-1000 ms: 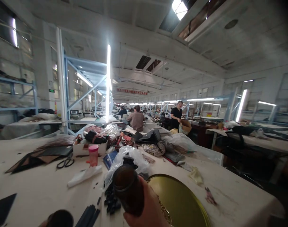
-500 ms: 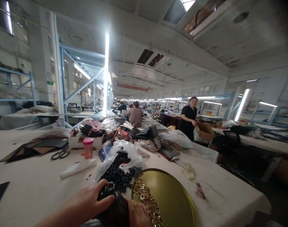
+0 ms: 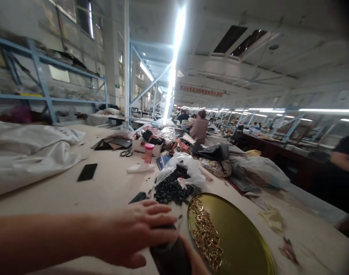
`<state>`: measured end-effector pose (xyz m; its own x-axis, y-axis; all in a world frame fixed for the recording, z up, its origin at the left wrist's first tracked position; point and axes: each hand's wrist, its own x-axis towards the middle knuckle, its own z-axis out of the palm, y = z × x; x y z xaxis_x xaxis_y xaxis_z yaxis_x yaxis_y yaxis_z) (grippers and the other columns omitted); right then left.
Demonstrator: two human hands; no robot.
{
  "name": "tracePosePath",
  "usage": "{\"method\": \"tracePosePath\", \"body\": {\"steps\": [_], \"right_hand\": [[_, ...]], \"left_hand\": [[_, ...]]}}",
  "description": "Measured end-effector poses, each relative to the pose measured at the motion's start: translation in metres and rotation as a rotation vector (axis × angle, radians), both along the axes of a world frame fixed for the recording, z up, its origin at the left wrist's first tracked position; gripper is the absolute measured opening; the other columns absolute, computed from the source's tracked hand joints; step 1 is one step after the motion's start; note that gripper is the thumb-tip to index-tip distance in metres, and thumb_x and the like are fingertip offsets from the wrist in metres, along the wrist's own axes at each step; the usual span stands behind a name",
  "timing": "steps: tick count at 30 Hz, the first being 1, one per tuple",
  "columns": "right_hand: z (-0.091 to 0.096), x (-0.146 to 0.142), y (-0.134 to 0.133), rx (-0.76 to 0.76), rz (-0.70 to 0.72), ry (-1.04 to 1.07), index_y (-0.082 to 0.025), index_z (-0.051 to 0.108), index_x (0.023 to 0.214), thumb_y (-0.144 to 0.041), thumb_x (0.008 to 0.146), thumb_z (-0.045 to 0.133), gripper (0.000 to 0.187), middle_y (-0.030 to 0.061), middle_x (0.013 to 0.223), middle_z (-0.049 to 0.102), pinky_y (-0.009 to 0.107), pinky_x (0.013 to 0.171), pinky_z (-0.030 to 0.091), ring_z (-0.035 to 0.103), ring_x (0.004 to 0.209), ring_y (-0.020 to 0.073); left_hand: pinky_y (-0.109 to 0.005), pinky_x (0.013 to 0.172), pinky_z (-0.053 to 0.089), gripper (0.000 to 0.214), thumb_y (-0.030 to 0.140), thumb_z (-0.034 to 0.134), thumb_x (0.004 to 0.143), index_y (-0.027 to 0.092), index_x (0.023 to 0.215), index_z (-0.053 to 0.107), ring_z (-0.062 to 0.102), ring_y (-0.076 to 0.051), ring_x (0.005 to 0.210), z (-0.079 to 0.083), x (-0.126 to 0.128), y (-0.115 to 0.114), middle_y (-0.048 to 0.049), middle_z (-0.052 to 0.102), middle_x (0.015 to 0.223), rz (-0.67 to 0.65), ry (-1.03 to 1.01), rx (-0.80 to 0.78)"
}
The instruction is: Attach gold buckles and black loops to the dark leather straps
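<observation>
Closest, above the near edge of the table [image 3: 111,189], a dark container [image 3: 171,258] stands between the hands: the right hand [image 3: 193,256] is wrapped against its side, partly hidden, while the left hand [image 3: 138,233] reaches over its top with fingers outstretched; whether they press on it, I cannot tell. Just right, a gold tray [image 3: 240,236] bears gold buckles [image 3: 205,235] along its left rim. Beyond lie black pieces [image 3: 171,189], spilling from a clear plastic bag [image 3: 191,162]. A flat black slab [image 3: 87,172] lies toward the table's left edge. Farther off are a pink cup [image 3: 148,154] and scissors [image 3: 126,153], then a seated person [image 3: 199,129] past the far edge.
</observation>
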<state>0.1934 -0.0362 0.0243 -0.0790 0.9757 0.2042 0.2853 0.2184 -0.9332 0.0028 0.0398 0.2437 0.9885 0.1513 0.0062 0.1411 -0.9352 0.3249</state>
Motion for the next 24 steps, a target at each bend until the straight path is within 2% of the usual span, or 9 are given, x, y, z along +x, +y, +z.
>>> {"method": "tracePosePath", "body": {"steps": [2, 4, 6, 11, 13, 16, 20, 22, 24], "right_hand": [[0.02, -0.005, -0.005, 0.057, -0.084, -0.073, -0.019, 0.034, 0.128, -0.025, 0.056, 0.064, 0.078, 0.0094, 0.122, 0.052, 0.038, 0.092, 0.041, 0.05, 0.11, 0.0257], [0.035, -0.011, -0.007, 0.075, -0.223, -0.194, -0.02, 0.034, 0.127, -0.021, 0.057, 0.061, 0.075, 0.0093, 0.114, 0.056, 0.038, 0.086, 0.044, 0.054, 0.101, 0.0253], [0.042, -0.015, -0.007, 0.07, -0.318, -0.306, -0.018, 0.035, 0.126, -0.024, 0.056, 0.063, 0.075, 0.0109, 0.11, 0.056, 0.041, 0.085, 0.044, 0.054, 0.099, 0.0272], [0.048, -0.015, -0.011, -0.028, -0.136, -0.246, -0.02, 0.03, 0.128, -0.02, 0.055, 0.063, 0.079, 0.0093, 0.121, 0.05, 0.041, 0.092, 0.04, 0.048, 0.109, 0.0252], [0.05, -0.018, -0.009, -0.052, -0.123, -0.217, -0.02, 0.029, 0.128, -0.019, 0.055, 0.062, 0.08, 0.0094, 0.122, 0.05, 0.04, 0.093, 0.04, 0.048, 0.11, 0.025], [0.044, -0.031, -0.002, -0.03, -0.143, -0.164, -0.018, 0.031, 0.126, -0.019, 0.055, 0.06, 0.077, 0.0098, 0.114, 0.056, 0.039, 0.086, 0.045, 0.054, 0.101, 0.0249], [0.022, -0.044, 0.01, 0.026, -0.043, -0.039, -0.019, 0.039, 0.123, -0.023, 0.06, 0.06, 0.066, 0.01, 0.112, 0.059, 0.035, 0.079, 0.05, 0.058, 0.099, 0.0258], [0.013, -0.046, 0.014, 0.044, -0.123, -0.062, -0.02, 0.04, 0.123, -0.023, 0.066, 0.058, 0.06, 0.0106, 0.112, 0.059, 0.036, 0.08, 0.05, 0.057, 0.101, 0.0267], [0.009, -0.048, 0.018, 0.062, -0.184, -0.085, -0.021, 0.035, 0.128, -0.025, 0.068, 0.058, 0.064, 0.0104, 0.112, 0.06, 0.036, 0.077, 0.052, 0.058, 0.099, 0.0273]], "left_hand": [[-0.039, 0.098, 0.03, 0.069, 0.042, 0.062, 0.066, 0.027, 0.129, 0.038, 0.042, -0.029, 0.115, 0.002, -0.002, 0.012, -0.0065, 0.044, 0.129, 0.275, 0.03, -0.047], [-0.041, 0.085, 0.039, 0.071, 0.06, 0.052, 0.068, 0.021, 0.127, 0.042, 0.054, -0.03, 0.095, -0.002, -0.001, 0.027, -0.0099, 0.059, 0.106, 0.547, 0.157, -0.094], [-0.04, 0.077, 0.042, 0.067, 0.064, 0.045, 0.07, 0.02, 0.12, 0.05, 0.057, -0.029, 0.082, -0.007, 0.0, 0.037, -0.0092, 0.063, 0.089, 0.628, 0.249, -0.119], [-0.03, 0.095, 0.033, 0.065, 0.025, 0.057, 0.065, 0.031, 0.127, 0.041, 0.045, -0.023, 0.111, -0.006, -0.01, 0.037, 0.0005, 0.048, 0.125, 0.319, 0.055, -0.293], [-0.031, 0.094, 0.035, 0.069, 0.027, 0.057, 0.067, 0.029, 0.131, 0.035, 0.044, -0.024, 0.113, -0.011, -0.014, 0.037, -0.0008, 0.044, 0.129, 0.392, 0.003, -0.398], [-0.034, 0.084, 0.042, 0.077, 0.045, 0.063, 0.063, 0.024, 0.131, 0.035, 0.051, -0.027, 0.103, -0.027, -0.014, 0.037, -0.0071, 0.052, 0.119, 0.599, -0.038, -0.395], [-0.036, 0.082, 0.043, 0.059, 0.049, 0.06, 0.066, 0.024, 0.118, 0.05, 0.053, -0.028, 0.097, -0.04, -0.014, 0.034, -0.0073, 0.056, 0.108, 0.499, -0.148, -0.301], [-0.038, 0.089, 0.04, 0.062, 0.048, 0.062, 0.067, 0.025, 0.122, 0.046, 0.049, -0.028, 0.104, -0.041, -0.018, 0.035, -0.0073, 0.052, 0.115, 0.436, -0.212, -0.38], [-0.04, 0.096, 0.034, 0.074, 0.044, 0.065, 0.066, 0.025, 0.13, 0.035, 0.043, -0.027, 0.113, -0.046, -0.022, 0.039, -0.0083, 0.044, 0.125, 0.477, -0.334, -0.542]]}}
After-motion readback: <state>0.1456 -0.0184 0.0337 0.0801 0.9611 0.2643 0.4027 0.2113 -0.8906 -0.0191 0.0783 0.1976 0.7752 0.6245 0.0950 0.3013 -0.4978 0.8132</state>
